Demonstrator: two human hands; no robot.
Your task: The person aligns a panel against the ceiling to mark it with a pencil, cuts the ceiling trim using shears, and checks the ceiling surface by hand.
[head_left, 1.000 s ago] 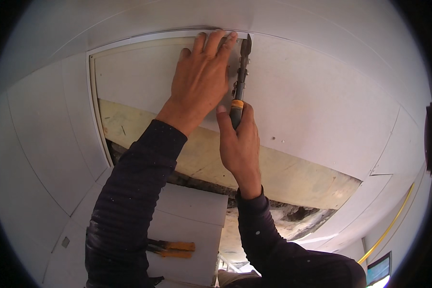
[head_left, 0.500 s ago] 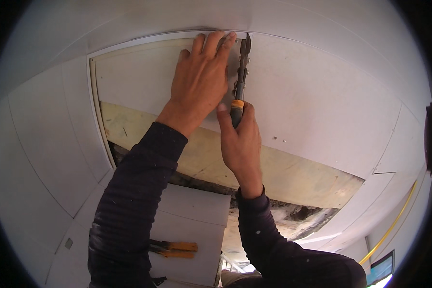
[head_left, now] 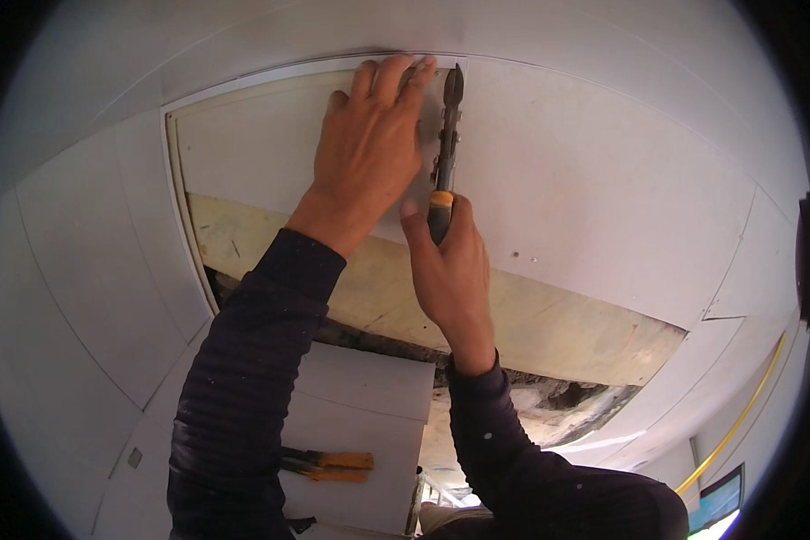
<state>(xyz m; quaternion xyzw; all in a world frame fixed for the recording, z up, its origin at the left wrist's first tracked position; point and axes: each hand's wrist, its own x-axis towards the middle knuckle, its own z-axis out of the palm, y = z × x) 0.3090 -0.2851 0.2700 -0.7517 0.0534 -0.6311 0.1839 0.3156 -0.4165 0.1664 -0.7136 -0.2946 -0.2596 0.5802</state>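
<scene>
White panelling (head_left: 594, 189) fills the view, bent by the lens. Right hand (head_left: 454, 279) wrapped round the snips (head_left: 450, 121), hiding most of the handle. Left hand (head_left: 369, 148) slightly spread, fingertips on the white trim strip (head_left: 279, 70), covering part of it. Dark object (head_left: 807, 261) cut off at right, kind unclear. Left sleeve (head_left: 252, 360) blocks one end of an orange-handled tool (head_left: 344, 460) below; yellow hose (head_left: 742, 418) lower right. Snips sit just right of left hand, in front of panelling, long axis near upright, blade tip up by strip; contact unclear.
</scene>
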